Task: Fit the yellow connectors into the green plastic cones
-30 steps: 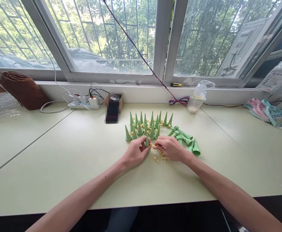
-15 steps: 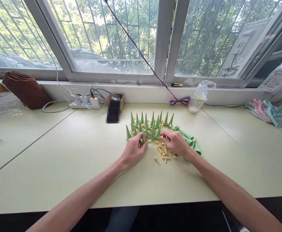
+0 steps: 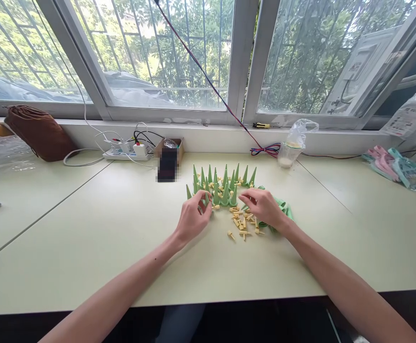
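Observation:
My left hand (image 3: 194,214) is closed, thumb and fingers pinched round a small green cone (image 3: 207,199) at the left front of the standing group. Several green cones (image 3: 225,194) stand upright in rows with small yellow pegs (image 3: 216,206) between them. My right hand (image 3: 263,206) is curled at the right of the rows. From under its fingers pokes the tip of another green cone (image 3: 244,207); the rest of that cone is hidden by the hand. Loose yellow pegs (image 3: 244,223) lie between my hands, and a heap of lying green cones (image 3: 285,208) sits partly behind my right hand.
Along the sill are a power strip (image 3: 126,153), a small cardboard box (image 3: 179,147), coiled wires (image 3: 265,150) and a bagged plastic cup (image 3: 289,153). A brown pouch (image 3: 38,133) stands at the left, pink and green bags (image 3: 397,166) at the right.
My left hand has shifted slightly left and up with its cone. My right hand has moved a little right over the heap, and some lying cones have shifted left under it.

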`<state>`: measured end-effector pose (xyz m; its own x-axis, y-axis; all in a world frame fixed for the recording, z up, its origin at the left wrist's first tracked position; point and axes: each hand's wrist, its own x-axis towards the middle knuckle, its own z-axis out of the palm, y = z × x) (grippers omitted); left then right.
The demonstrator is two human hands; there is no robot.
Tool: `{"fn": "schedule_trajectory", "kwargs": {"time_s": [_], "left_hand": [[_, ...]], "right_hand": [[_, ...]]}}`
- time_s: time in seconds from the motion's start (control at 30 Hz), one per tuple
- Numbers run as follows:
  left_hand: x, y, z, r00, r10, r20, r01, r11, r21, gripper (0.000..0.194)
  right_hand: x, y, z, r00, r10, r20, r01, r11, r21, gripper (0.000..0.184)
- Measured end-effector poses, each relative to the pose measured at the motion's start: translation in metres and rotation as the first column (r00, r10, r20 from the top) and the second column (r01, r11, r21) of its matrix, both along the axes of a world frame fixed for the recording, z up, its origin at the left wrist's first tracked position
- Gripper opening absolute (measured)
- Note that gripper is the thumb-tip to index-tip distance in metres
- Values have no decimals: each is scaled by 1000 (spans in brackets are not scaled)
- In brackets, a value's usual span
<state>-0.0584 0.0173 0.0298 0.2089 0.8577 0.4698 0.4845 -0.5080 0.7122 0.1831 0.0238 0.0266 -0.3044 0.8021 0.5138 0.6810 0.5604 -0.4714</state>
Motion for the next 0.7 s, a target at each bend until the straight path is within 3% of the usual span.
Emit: {"fn": "schedule_trajectory", "kwargs": {"time_s": [0.4,0.6,0.7], "left_hand": [[-3,-1,8,993,80,88,-85,995,55,14],[-1,-10,12,973,101,207,-159,945,287,9],[-1,-11,7,991,-12,132,-33,941,337,3]], "right_hand": [[30,12,9,989,-143,41,143,990,-8,23],[36,12,11,995,20,97,-7,991,-130,16],[33,10,12,987,92,135,-65,979,-195,15]]}}
